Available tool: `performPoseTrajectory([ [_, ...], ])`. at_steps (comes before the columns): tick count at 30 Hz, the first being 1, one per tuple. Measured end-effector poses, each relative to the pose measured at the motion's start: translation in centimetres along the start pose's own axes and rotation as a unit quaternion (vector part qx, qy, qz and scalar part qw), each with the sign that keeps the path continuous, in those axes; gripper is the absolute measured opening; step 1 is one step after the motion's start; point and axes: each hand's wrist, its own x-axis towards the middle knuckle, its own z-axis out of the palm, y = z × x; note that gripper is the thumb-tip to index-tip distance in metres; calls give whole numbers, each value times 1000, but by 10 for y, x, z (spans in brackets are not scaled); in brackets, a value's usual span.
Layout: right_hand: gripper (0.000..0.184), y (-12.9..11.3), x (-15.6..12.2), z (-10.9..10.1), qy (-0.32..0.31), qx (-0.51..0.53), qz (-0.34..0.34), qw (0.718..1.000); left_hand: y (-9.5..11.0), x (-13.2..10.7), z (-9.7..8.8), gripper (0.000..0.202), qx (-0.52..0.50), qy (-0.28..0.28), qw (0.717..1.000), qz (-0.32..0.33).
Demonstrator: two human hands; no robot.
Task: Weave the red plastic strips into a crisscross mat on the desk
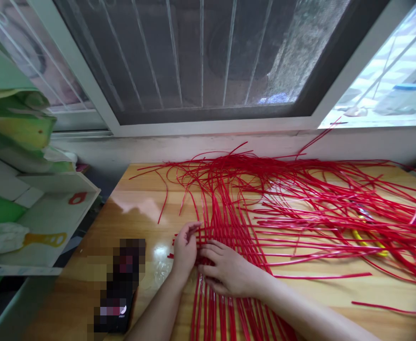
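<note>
Red plastic strips (225, 227) cross one another in a woven patch at the middle of the table, with long ends running toward me and away. My left hand (187, 244) curls at the left edge of this weave, its fingers bent around the short strip ends; its fingertips are partly hidden. Beside it, my right hand (224, 267) lies palm down on the weave, fingers apart and slightly bent, tips pointing left toward my left hand. What lies under the right palm is hidden.
Loose red strips (264, 166) pile up along the wall and spread right. Among them is a yellow-handled tool (362, 232), partly covered. A dark, pixelated object (119, 289) lies left on the wooden table (76, 293). A barred window (200, 57) stands behind; an open drawer-like box (51, 246) is left.
</note>
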Motion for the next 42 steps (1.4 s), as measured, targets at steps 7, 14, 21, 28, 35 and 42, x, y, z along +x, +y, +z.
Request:
performPoseTrajectory([
  [7, 25, 1, -5, 0, 1, 3, 5, 1000, 3, -2, 0, 35, 28, -7, 999, 21],
  [14, 30, -6, -13, -3, 11, 11, 25, 1000, 14, -11, 2, 34, 237, -46, 963, 124],
  [21, 26, 30, -56, -11, 179, -22, 230, 956, 27, -15, 13, 31, 374, -105, 891, 234],
  [28, 27, 60, -67, -3, 211, -78, 311, 923, 21, -19, 24, 47, 466, -128, 856, 182],
  [35, 20, 58, -59, 7, 212, -101, 308, 922, 21, -17, 24, 45, 459, -131, 863, 167],
  [42, 14, 56, -60, 11, 221, -124, 305, 918, 22, -18, 25, 39, 460, -125, 865, 158],
])
